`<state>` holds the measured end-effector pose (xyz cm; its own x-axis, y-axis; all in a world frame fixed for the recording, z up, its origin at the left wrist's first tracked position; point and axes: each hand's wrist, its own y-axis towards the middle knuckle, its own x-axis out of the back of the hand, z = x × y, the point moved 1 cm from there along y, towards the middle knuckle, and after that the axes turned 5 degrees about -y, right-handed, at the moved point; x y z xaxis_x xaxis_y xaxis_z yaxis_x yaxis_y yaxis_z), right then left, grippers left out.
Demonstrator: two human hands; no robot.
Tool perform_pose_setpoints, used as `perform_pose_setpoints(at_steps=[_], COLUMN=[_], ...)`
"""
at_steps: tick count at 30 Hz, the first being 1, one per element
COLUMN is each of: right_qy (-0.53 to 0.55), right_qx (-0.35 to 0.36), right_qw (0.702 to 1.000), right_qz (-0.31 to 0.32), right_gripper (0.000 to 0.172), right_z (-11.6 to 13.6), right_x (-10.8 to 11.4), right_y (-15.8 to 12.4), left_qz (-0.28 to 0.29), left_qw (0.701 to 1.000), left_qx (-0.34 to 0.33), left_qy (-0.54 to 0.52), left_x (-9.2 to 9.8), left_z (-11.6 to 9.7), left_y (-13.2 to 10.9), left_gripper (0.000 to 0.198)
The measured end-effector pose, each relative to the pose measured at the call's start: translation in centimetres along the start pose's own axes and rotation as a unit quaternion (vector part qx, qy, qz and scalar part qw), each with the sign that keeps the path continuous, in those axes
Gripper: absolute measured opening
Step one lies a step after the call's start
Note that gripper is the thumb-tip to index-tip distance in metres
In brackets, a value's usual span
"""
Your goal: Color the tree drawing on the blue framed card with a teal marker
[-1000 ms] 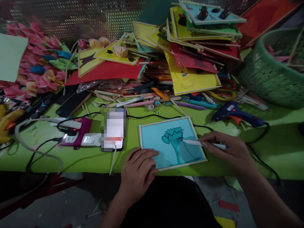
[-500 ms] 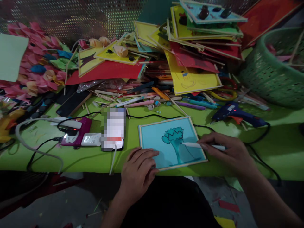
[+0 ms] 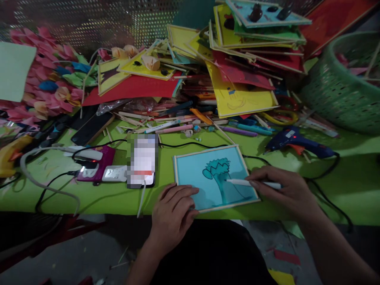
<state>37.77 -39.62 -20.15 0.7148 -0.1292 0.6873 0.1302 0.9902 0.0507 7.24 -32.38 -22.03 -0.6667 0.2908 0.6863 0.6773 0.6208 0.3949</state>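
A blue card (image 3: 190, 170) framed with thin wooden sticks lies on the green table near its front edge. On it is a drawing of a tree (image 3: 219, 172) with a teal crown and trunk and dark outlines. My right hand (image 3: 280, 190) is closed on a white pen (image 3: 242, 182), whose tip touches or hovers just over the trunk's right side. My left hand (image 3: 176, 209) rests on the card's lower left corner, its fingers spread and partly curled, thumb at the lower edge. It holds nothing.
Left of the card are a phone (image 3: 144, 158) and a purple power strip (image 3: 103, 160) with cables. A blue glue gun (image 3: 299, 142) lies at right, before a green basket (image 3: 344, 87). Behind are pens, sticks, stacked framed cards (image 3: 245, 101) and pink paper flowers (image 3: 44, 93).
The pen tip has shifted very slightly left and down along the trunk. My left hand and the card look almost unchanged.
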Motion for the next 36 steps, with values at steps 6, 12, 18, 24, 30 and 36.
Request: perform_pose_setpoints(at_steps=[6, 12, 18, 24, 30, 36], right_qy=[-0.012, -0.021, -0.021, -0.029, -0.004, -0.013], right_qx=[0.016, 0.013, 0.025, 0.014, 0.030, -0.015], right_qw=[1.000, 0.999, 0.998, 0.998, 0.999, 0.998], right_qz=[-0.006, 0.034, 0.053, -0.052, -0.026, -0.062], right_gripper=[0.015, 0.015, 0.017, 0.011, 0.010, 0.011], right_z=[-0.16, 0.12, 0.29, 0.22, 0.14, -0.19], right_x=[-0.10, -0.19, -0.05, 0.20, 0.16, 0.31], right_y=[-0.12, -0.09, -0.05, 0.04, 0.03, -0.06], left_qz=[0.000, 0.001, -0.005, -0.003, 0.002, 0.000], left_qw=[1.000, 1.000, 1.000, 1.000, 1.000, 1.000], left_qx=[0.006, 0.006, 0.004, 0.006, 0.002, 0.003], left_qy=[0.002, -0.002, -0.001, -0.005, -0.002, -0.005], left_x=[-0.06, -0.04, 0.00, -0.15, -0.12, -0.03], left_z=[0.04, 0.03, -0.04, 0.10, 0.11, 0.11], left_y=[-0.03, -0.02, -0.02, -0.11, -0.11, -0.05], left_gripper=[0.025, 0.028, 0.026, 0.028, 0.029, 0.030])
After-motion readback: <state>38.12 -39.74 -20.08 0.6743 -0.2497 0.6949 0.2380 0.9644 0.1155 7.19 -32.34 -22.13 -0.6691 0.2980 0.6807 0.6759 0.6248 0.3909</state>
